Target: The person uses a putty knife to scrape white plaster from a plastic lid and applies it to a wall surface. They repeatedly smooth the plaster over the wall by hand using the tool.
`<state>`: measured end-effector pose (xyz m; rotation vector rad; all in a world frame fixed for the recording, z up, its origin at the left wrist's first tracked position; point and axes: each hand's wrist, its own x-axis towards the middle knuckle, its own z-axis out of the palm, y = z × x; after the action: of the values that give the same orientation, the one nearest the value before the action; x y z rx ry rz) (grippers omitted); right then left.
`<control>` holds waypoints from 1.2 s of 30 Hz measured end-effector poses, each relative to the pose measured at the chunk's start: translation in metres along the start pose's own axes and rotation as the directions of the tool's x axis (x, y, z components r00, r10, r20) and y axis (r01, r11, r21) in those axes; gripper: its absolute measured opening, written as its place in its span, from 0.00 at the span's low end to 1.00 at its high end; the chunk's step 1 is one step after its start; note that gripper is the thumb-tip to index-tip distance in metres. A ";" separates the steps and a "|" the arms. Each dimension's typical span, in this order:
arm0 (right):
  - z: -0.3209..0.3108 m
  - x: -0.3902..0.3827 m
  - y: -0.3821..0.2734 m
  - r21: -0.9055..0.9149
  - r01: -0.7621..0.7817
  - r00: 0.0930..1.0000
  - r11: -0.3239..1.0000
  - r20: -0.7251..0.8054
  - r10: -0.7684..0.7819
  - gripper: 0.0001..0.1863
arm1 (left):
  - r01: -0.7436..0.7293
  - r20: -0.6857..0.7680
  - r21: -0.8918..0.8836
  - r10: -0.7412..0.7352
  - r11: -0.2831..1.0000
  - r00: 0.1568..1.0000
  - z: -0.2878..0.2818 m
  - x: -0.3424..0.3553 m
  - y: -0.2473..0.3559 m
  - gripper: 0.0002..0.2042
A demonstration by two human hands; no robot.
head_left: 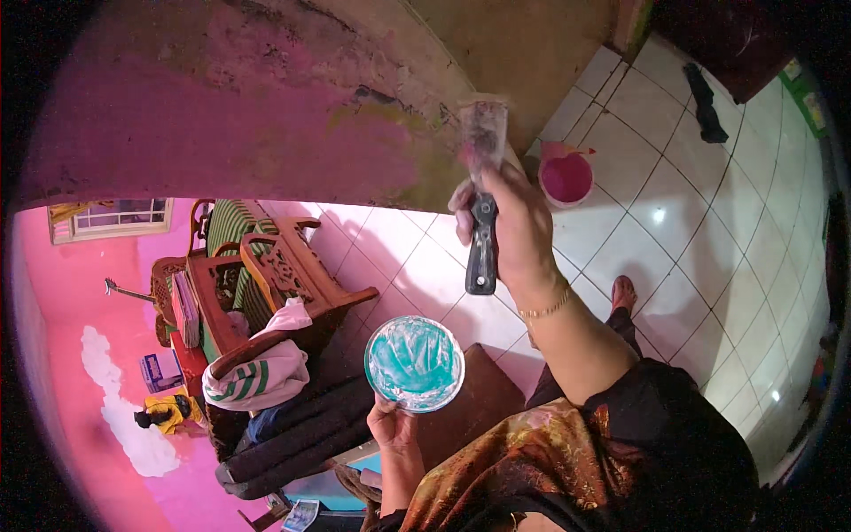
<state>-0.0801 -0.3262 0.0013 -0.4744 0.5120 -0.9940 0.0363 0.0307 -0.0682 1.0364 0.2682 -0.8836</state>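
My right hand (pixel 514 222) is closed round a putty knife (pixel 481 239) with a black riveted handle. Its wide blade, smeared with pale residue, points up and lies over the edge of the patchy pink and brown wall (pixel 292 106); whether it touches the wall I cannot tell. Lower down, my left hand (pixel 394 430) grips a round turquoise bowl (pixel 414 363) by its near rim. White paste streaks the inside of the bowl. Dark marks and rough, worn patches run along the wall near the blade.
A pink bucket (pixel 566 179) stands on the white tiled floor (pixel 683 195) beyond my right hand. Dark cloth (pixel 705 102) lies farther right. To the left are a carved wooden chair (pixel 301 266) with striped cushions, a white and green garment (pixel 257 372) and dark clothes (pixel 310 434).
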 end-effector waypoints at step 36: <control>0.049 0.022 0.063 -0.252 -0.133 0.978 0.959 0.126 0.169 0.22 | 0.042 0.076 -0.126 -0.032 0.991 0.997 -0.006 0.009 -0.009 0.35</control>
<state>0.0013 -0.3093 -0.0016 -0.7116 0.5315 -0.7460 0.0367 0.0298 -0.0819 0.8812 0.2785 -0.9244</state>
